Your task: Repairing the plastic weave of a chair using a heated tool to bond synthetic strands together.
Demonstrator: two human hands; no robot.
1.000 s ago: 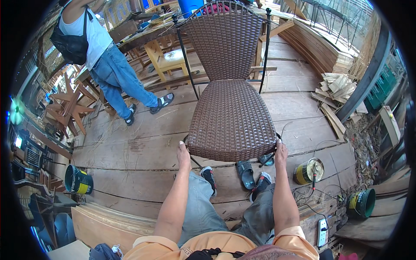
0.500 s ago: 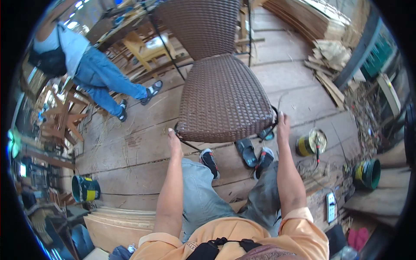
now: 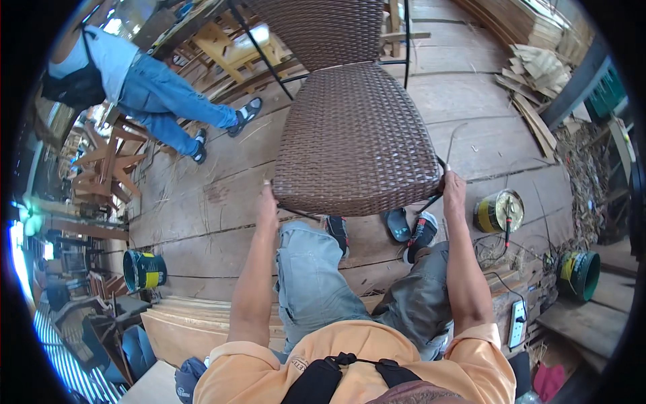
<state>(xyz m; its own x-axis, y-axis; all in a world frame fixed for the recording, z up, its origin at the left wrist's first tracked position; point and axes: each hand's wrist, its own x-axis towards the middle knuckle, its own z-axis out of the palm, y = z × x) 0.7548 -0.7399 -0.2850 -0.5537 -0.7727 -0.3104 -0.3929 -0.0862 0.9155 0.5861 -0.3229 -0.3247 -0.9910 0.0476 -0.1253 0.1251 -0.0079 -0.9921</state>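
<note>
A brown woven chair with a thin black metal frame stands or hangs before my knees; its seat [image 3: 353, 141] faces up and its backrest [image 3: 330, 30] is at the far side. At the seat's near left corner, my left hand [image 3: 268, 202] is closed on the frame, its fingers mostly hidden. My right hand [image 3: 453, 186] wraps round the black frame at the near right corner. Whether the chair's legs touch the floor cannot be seen. Below the seat's front edge are my shoes [image 3: 421, 236] and a loose dark slipper [image 3: 397, 225].
A person in blue jeans [image 3: 158, 87] stands at the far left. A tin [image 3: 498, 211] with a red-handled tool sits to the right, near a green bucket [image 3: 580, 275] and power strip [image 3: 517, 323]. Another bucket [image 3: 145, 271] stands left. Stacked boards [image 3: 202, 323] lie behind my left arm.
The chair sits slightly higher in view, with its backrest farther toward the top edge. Both hands keep their hold. My view has shifted, so the surroundings lie a little to the right.
</note>
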